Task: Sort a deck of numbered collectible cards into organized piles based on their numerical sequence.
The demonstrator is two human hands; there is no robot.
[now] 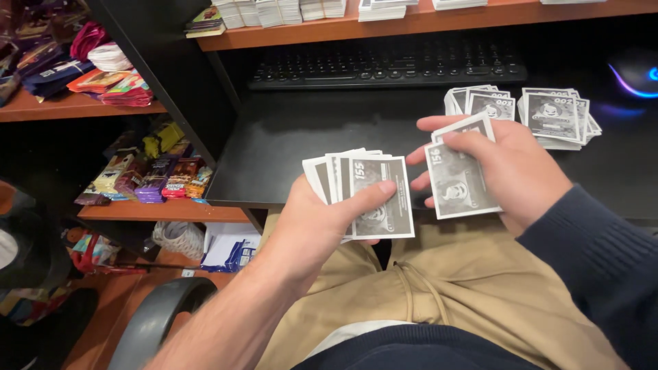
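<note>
My left hand (317,219) holds a fanned stack of grey-and-white cards (373,185), thumb pressed across the front card. My right hand (504,164) grips a smaller bunch of the same cards (458,181), fingers curled over their top edge. Both hands hover above my lap, just in front of the black desk (308,130). Two loose piles of matching cards (552,116) lie on the desk beyond my right hand.
A black keyboard (391,65) sits at the back of the desk, a lit mouse (641,75) at far right. More card stacks (281,10) line the wooden shelf above. Colourful packets (147,175) fill shelves at left. A chair armrest (154,318) is at lower left.
</note>
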